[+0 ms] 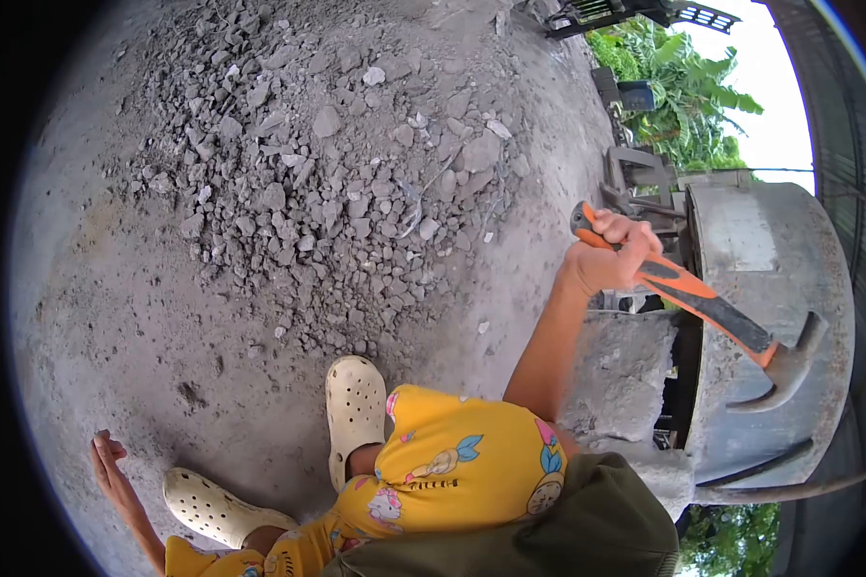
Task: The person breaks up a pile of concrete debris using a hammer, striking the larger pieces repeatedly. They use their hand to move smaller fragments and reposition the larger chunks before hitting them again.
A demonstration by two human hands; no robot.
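Note:
My right hand (614, 252) is wrapped around the orange and dark grey handle of a claw hammer (707, 306), close to its butt end. The hammer is held up, its metal head (789, 370) away from the ground and in front of a metal drum in the picture. At the lower left, my left hand (112, 469) hangs empty with its fingers stretched out, near my cream clog (216, 505). A pile of broken grey rubble (308, 192) lies on the ground in front of my feet, touched by neither hand.
A large metal drum (770, 240) stands at the right, beside a rough grey block (621, 375). A plastic chair (640, 173) and a dark container (636, 95) are farther back. Dusty ground (115, 317) surrounds the rubble. The view is turned sideways.

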